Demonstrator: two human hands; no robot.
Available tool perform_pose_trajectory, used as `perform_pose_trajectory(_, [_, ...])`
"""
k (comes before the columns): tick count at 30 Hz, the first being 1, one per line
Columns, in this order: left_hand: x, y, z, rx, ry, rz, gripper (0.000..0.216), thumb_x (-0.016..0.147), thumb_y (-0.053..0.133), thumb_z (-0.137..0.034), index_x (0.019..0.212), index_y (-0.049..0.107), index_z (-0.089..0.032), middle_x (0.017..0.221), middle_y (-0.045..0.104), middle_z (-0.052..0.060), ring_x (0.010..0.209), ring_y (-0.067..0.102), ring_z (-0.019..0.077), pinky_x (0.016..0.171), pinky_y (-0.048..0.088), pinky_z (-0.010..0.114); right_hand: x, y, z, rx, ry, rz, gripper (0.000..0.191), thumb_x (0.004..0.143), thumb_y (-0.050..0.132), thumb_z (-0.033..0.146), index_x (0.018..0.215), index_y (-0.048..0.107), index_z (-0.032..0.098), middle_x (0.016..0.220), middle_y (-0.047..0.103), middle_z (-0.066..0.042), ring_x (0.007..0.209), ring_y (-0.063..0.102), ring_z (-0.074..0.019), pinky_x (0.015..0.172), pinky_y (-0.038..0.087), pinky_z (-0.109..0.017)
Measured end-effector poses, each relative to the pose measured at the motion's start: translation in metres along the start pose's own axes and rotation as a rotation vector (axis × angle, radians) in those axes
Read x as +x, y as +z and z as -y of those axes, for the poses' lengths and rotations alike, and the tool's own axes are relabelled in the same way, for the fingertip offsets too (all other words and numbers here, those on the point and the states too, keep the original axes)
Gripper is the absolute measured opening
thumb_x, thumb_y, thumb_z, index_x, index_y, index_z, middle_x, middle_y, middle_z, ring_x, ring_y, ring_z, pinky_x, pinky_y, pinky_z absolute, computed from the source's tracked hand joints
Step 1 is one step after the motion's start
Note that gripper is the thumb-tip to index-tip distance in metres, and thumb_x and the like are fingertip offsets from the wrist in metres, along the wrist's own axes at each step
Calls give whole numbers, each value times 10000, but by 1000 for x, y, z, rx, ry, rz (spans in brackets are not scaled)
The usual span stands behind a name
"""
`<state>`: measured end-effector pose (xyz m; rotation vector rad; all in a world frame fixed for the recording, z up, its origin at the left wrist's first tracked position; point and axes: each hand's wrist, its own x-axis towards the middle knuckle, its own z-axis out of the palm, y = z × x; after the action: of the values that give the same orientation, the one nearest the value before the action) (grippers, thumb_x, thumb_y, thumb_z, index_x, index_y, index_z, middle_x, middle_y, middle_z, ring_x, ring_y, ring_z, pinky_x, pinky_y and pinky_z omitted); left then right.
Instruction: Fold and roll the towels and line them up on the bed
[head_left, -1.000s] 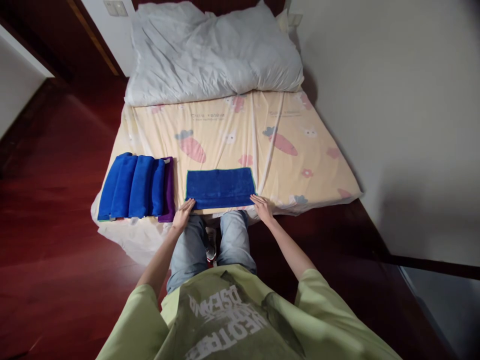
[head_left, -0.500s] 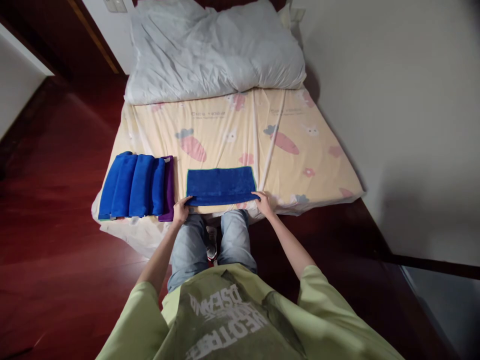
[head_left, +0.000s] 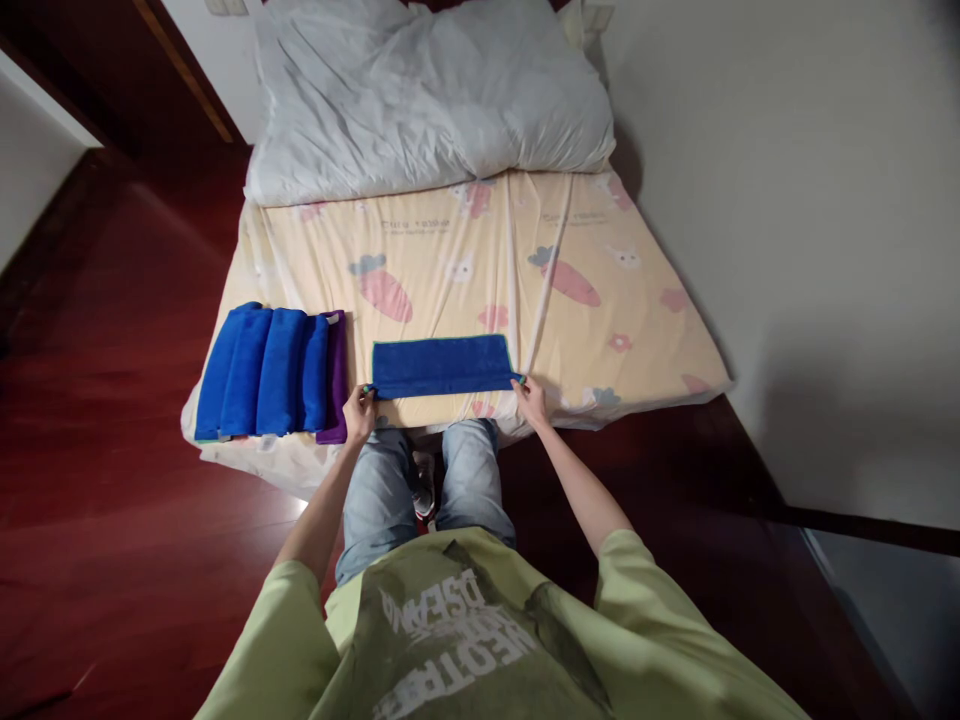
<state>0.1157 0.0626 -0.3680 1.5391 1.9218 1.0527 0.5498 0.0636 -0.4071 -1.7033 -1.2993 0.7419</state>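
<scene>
A blue towel [head_left: 442,365] with a green edge lies on the bed in front of me, a narrow strip with its near edge folded over. At its near left corner, my left hand [head_left: 360,412] is closed in a pinch on the cloth. My right hand [head_left: 530,402] pinches the near right corner in the same way. Left of my left hand lies a row of blue folded towels [head_left: 281,370], overlapping one another. A purple towel [head_left: 335,385] shows from under their right side.
The bed [head_left: 645,330] has a pale yellow sheet printed with carrots and rabbits. A large white quilt or pillow [head_left: 435,100] lies across its far end. Grey wall [head_left: 825,200] rises on the right; dark red floor [head_left: 112,400] lies on the left.
Both hands have raised the towel's near edge slightly and moved it away from me. The strip of towel is narrower, and small bits of green edging now show at the fingers.
</scene>
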Motion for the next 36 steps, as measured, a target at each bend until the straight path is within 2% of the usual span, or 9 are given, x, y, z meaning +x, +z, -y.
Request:
perform_pose_trajectory(4, [1, 3, 2, 61, 14, -23, 246, 969, 472, -371, 977, 631, -183, 818, 696, 47, 702, 630, 165, 687, 483, 236, 3, -1, 5, -26, -7, -21, 503, 864, 516, 717, 747, 549, 229, 665, 625, -32, 669, 572, -191, 639, 488, -285])
perform_pose_trajectory(8, [2, 8, 11, 110, 1, -11, 222, 968, 478, -358, 960, 624, -190, 786, 679, 54, 704, 638, 188, 690, 476, 259, 7, 1, 5, -48, -24, -2, 499, 859, 489, 714, 727, 534, 235, 680, 620, -22, 672, 558, -182, 666, 484, -284])
perform_pose_trajectory(13, [6, 13, 19, 134, 10, -17, 210, 959, 481, -343, 949, 625, -191, 846, 704, 83, 772, 663, 212, 745, 492, 286, 13, 8, -7, -64, -34, 4, 486, 873, 476, 695, 761, 571, 232, 737, 656, -38, 722, 600, -201, 738, 520, -314])
perform_pose_trajectory(18, [7, 15, 22, 141, 25, -25, 213, 962, 475, -343, 942, 624, -192, 840, 700, 81, 753, 655, 208, 737, 494, 287, 17, 11, -14, -78, -34, -9, 479, 885, 497, 673, 747, 591, 224, 737, 671, -59, 712, 622, -218, 751, 542, -347])
perform_pose_trajectory(25, [8, 15, 22, 156, 26, -4, 202, 959, 476, -337, 937, 621, -197, 845, 704, 93, 768, 666, 223, 751, 506, 302, 17, 13, -12, -151, -34, -42, 455, 895, 512, 641, 749, 620, 225, 764, 715, -90, 727, 662, -241, 745, 546, -353])
perform_pose_trajectory(36, [10, 17, 22, 140, 21, -13, 193, 956, 500, -329, 1028, 619, -195, 910, 735, 104, 840, 710, 242, 802, 528, 321, 14, 14, -8, -179, -42, -78, 459, 893, 515, 645, 739, 632, 230, 752, 725, -93, 729, 673, -247, 739, 536, -341])
